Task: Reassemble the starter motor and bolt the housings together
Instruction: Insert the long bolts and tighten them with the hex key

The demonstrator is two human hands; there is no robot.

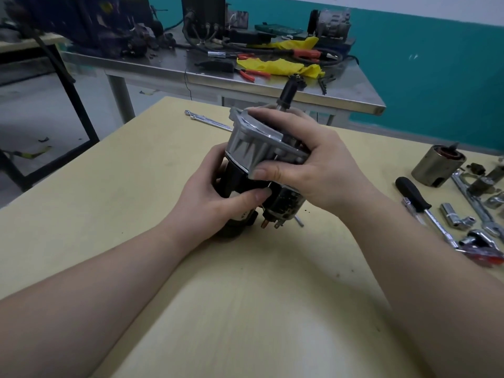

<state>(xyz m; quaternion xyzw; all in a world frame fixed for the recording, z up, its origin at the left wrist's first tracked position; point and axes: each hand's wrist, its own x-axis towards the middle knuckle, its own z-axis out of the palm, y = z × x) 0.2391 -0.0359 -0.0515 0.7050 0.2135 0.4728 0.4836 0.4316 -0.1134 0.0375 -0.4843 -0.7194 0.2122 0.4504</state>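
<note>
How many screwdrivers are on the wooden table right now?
1: a black-handled screwdriver lies right of the right hand, beside the sockets. The red grip at the right edge may be another tool; unclear.

Table (245,309): near half bare, open passage. Right edge crowded: screwdriver (414,196), sockets (452,214), cylinder housing (436,166). Extension bar (210,120) behind.

Single head-worn wide-angle view, facing forward and down, close over the pale yellow wooden tabletop (245,309); steel workbench (272,83) behind.
</note>
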